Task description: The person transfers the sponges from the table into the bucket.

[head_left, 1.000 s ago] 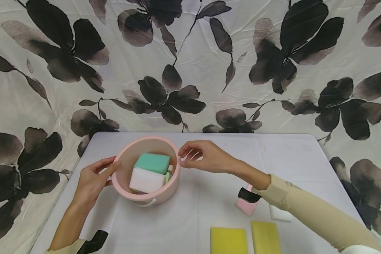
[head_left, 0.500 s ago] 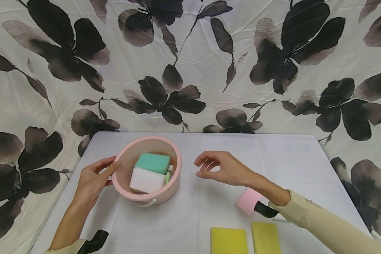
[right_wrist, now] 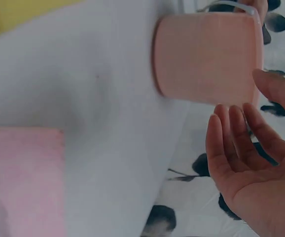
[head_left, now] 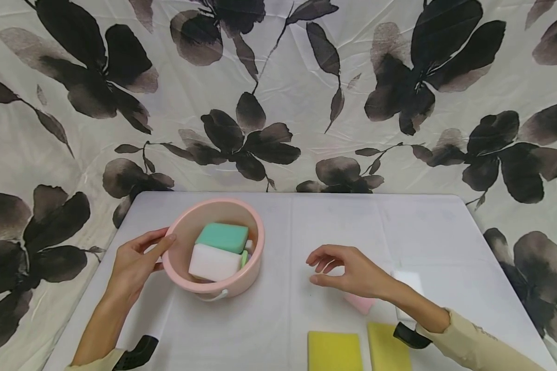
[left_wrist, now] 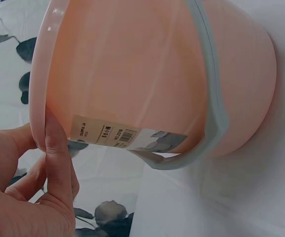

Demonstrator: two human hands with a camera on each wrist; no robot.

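Note:
A pink bucket (head_left: 249, 275) stands upright at the left of the white table. My left hand (head_left: 132, 268) pinches its rim between thumb and fingers; the left wrist view shows the rim (left_wrist: 39, 84) held, with a paper label (left_wrist: 105, 132) and a pale handle (left_wrist: 212, 94) beside it. Inside lie a teal sponge-like block (head_left: 223, 237), a white block (head_left: 215, 263) and smaller, partly hidden pieces. To the right of the bucket, my right hand (head_left: 353, 270) hovers with relaxed fingers and holds nothing. Beneath it is a pink block (head_left: 359, 304), partly covered by the hand.
Two flat yellow blocks (head_left: 335, 351) lie at the table's front, the right-hand one (head_left: 382, 345) partly behind the right wrist. A white slab (head_left: 409, 282) lies under the right forearm. A floral cloth (head_left: 269, 62) hangs behind the table (head_left: 278, 319).
My right hand has left the bucket's right rim and moved right and toward me, over the pink block. My left hand and the bucket have stayed put.

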